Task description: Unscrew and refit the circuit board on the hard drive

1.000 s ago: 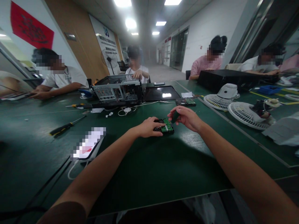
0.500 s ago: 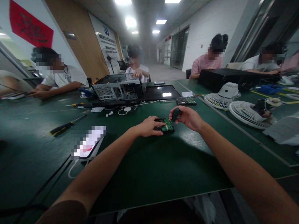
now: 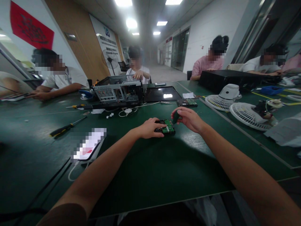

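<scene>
A hard drive (image 3: 167, 129) with its green circuit board facing up lies on the green table. My left hand (image 3: 150, 128) grips its left side, thumb along the near edge and a finger reaching over the board. In my right hand (image 3: 188, 118) is a screwdriver (image 3: 175, 117) with a dark green handle, pinched between thumb and fingers. Its handle leans over the drive's right end, and the tip is too small to make out against the board.
Beyond the drive are another hard drive (image 3: 187, 102), a dark flat panel (image 3: 162, 93) and an opened computer case (image 3: 118, 92). A yellow-black screwdriver (image 3: 61, 130) and a phone (image 3: 90, 144) on a stand lie left. White fan parts (image 3: 250, 116) sit right. Several people work around the table.
The right hand and the screwdriver handle have shifted very slightly to the left. The left hand and the hard drive stay where they were.
</scene>
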